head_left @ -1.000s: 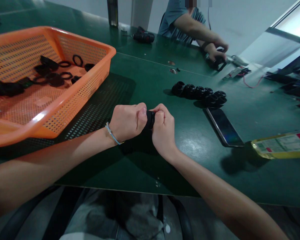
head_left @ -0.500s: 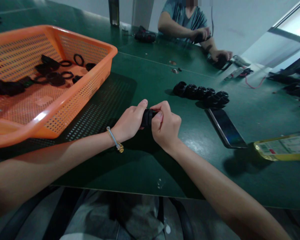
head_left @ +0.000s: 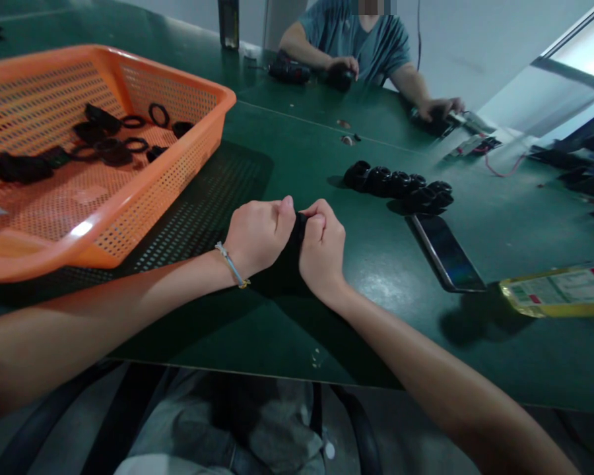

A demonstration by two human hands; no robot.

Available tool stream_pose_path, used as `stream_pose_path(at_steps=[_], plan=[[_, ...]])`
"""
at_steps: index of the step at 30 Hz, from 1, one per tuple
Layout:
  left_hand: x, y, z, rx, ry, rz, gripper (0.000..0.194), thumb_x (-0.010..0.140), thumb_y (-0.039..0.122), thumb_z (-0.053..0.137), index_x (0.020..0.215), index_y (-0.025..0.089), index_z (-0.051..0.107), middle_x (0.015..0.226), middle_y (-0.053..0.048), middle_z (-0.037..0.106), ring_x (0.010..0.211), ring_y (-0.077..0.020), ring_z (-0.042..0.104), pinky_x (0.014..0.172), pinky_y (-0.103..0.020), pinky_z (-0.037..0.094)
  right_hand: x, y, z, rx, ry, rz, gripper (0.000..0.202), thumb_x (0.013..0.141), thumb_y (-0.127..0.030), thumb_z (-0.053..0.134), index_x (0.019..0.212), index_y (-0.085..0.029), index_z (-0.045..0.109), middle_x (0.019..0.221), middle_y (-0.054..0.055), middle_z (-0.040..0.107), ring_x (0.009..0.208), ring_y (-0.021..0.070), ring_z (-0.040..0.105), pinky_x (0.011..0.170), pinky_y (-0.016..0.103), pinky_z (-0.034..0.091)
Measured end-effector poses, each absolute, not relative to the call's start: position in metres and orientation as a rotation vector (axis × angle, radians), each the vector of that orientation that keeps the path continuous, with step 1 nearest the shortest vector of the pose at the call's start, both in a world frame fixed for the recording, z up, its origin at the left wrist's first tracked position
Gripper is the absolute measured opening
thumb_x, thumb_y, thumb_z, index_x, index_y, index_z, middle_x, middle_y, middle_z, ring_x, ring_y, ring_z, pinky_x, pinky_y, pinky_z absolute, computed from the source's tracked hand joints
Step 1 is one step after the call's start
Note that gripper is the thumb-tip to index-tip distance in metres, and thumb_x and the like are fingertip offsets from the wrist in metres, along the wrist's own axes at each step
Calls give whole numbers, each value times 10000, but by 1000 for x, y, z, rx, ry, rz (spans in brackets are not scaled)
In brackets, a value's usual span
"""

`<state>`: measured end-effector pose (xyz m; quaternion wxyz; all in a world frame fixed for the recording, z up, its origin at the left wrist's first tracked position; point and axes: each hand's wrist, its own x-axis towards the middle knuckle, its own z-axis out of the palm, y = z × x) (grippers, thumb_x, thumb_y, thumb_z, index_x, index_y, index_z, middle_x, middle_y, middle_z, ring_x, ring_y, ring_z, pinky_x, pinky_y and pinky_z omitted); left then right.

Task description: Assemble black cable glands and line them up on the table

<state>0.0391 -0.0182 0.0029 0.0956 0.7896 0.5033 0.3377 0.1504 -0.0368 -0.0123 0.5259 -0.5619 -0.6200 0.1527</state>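
Observation:
Between my two hands is a small black plastic part (head_left: 300, 226), mostly hidden by the fingers; only a narrow strip of it shows. My left hand (head_left: 258, 234), with a bracelet at the wrist, is closed around its left side, thumb on top. Gripping the right side is my right hand (head_left: 324, 247), its fingers curled and the thumb pressed against them. Both hands are above the green table (head_left: 376, 316), near its front edge. To their right, farther back, several rounded black parts (head_left: 400, 185) stand close together in a row.
An orange perforated basket (head_left: 178, 175) at left holds black rings and other black parts. Right of my hands lie a phone (head_left: 448, 254) and a yellow bottle (head_left: 554, 293). Across the table are a power drill (head_left: 290, 71) and another person (head_left: 356, 39) handling dark objects.
My left hand has rolled over the black part, covering more of it, and the hands are closer together. Across the table, the other person's one hand has shifted left with a dark object.

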Motion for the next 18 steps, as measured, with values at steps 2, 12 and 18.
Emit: stream_pose_path(at_steps=[2, 12, 18], plan=[[37, -18, 3, 2457, 1481, 991, 547, 913, 316, 178, 640, 149, 622, 525, -53, 591, 493, -155, 533, 468, -253, 310, 149, -37, -12, -1372, -1432, 460, 224, 814, -191, 294, 601, -224, 355, 497, -58, 341, 460, 99, 331, 486, 257, 231], [34, -19, 8, 2707, 1396, 837, 437, 877, 277, 200, 693, 170, 582, 554, -51, 566, 532, -168, 526, 504, -284, 285, 149, -41, -16, -1331, -1258, 814, 246, 828, -224, 311, 583, -222, 339, 517, -61, 289, 483, 93, 309, 460, 248, 229], [29, -17, 6, 2711, 1275, 899, 393, 852, 297, 222, 653, 180, 541, 551, -54, 533, 536, -187, 513, 511, -309, 257, 148, -42, -15, -1368, -1224, 854, 259, 836, -208, 319, 578, -219, 345, 505, -59, 308, 476, 92, 323, 443, 239, 229]])
